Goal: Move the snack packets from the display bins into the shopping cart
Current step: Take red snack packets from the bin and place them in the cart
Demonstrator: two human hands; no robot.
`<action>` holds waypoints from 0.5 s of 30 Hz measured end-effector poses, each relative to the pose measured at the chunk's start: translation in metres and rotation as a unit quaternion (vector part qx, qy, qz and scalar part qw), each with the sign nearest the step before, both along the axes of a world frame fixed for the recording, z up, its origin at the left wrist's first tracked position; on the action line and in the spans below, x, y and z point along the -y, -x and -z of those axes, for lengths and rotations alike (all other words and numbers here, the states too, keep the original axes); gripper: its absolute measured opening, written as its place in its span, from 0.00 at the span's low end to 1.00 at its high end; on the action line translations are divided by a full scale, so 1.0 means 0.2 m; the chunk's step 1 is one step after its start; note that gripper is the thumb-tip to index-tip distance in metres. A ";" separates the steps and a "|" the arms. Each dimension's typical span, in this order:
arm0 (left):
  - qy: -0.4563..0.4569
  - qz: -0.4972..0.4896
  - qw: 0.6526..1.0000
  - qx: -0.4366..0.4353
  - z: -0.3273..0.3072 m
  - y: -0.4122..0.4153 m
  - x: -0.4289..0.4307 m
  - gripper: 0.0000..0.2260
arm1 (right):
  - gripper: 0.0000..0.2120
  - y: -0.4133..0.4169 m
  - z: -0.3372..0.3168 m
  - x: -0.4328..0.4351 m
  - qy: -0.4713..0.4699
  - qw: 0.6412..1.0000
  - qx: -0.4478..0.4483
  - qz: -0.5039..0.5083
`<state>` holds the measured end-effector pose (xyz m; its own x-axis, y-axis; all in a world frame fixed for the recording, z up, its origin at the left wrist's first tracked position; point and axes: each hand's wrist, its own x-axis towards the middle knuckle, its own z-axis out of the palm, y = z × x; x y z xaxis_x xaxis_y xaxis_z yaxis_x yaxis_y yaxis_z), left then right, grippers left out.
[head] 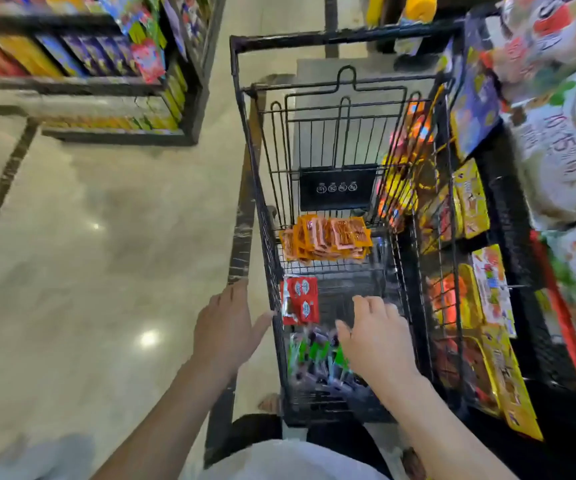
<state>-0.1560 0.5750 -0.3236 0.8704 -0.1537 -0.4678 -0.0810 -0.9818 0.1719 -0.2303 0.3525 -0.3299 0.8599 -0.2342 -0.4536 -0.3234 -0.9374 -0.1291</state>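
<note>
Hovering over black wire shopping cart [331, 34], right hand [376, 337] empty, fingers loosely spread. Left hand [224, 327] flat, open, beside left rim. Orange snack packets [326, 237] far, red packets [298, 299] left, green-purple packets [317, 358] near, all inside cart. Next grab from yellow-edged display bins [472, 299] on right likely needs lifting clear of wire wall.

Cart [331, 140] open on top; way in from above. Bare mesh mid-basket, between orange packets [326, 237] at far end and red packets [299, 299], green packets [314, 355] at near end. Right hand [376, 334] hangs over near end, left hand [224, 327] outside left wall. Right wall hard beside bins [470, 209]: wire bars between, passage only over rim. Wide floor [106, 254] left, up to shelf [106, 84].
</note>
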 end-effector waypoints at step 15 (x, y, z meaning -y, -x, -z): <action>0.174 -0.301 0.937 0.046 0.78 -0.28 0.31 0.21 | 0.31 -0.53 1.29 -0.04 -0.154 0.974 -0.161 0.043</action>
